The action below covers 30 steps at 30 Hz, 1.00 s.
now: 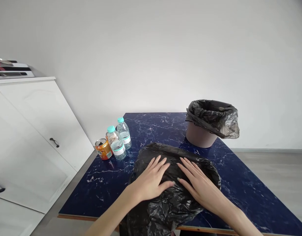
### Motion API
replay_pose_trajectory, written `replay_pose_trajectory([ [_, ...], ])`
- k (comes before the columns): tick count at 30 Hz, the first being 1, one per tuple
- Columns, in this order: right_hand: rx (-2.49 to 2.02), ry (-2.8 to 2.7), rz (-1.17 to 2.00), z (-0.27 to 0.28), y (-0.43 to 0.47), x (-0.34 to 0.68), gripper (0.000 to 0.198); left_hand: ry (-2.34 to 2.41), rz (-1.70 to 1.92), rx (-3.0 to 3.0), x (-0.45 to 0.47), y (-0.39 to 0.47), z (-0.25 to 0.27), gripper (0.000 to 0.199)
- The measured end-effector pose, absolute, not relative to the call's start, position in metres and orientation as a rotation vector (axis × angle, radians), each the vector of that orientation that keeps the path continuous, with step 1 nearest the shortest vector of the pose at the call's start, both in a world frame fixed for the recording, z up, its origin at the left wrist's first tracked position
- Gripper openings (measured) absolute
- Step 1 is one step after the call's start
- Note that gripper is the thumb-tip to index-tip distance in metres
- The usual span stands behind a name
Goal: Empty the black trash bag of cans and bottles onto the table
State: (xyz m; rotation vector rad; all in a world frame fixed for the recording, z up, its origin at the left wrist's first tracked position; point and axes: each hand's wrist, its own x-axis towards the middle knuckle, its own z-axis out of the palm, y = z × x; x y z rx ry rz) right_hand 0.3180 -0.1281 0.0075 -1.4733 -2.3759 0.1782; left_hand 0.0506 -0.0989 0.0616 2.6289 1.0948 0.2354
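A crumpled black plastic bag (163, 209) is spread over the near part of the blue marbled table (160, 124), its lower end hanging past the front edge. My left hand (154, 180) rests flat on the bag with fingers spread. Beside it, my right hand (196, 180) also presses on the bag, palm down, fingers stretched out. The two thumbs nearly meet in the middle. What lies under the bag, if anything, is hidden.
A pinkish bin (201, 135) lined with a black bag (224, 123) stands at the back right. Two water bottles (118, 146) (124, 134) with turquoise caps stand left, beside an orange can (103, 149) and another can mostly hidden. A white cabinet (38, 131) is at the left.
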Motion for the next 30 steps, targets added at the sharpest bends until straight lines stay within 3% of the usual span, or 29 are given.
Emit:
replay_pose_trajectory([
  [11,-1.655,-2.224,0.045,-0.045,-0.12,0.331,0.067,1.199,0.337,2.757,0.026,-0.128,0.023,0.07],
  [30,-1.605,-2.176,-0.011,-0.047,-0.12,0.331,0.067,1.312,0.386,2.621,-0.01,-0.187,0.048,0.061],
])
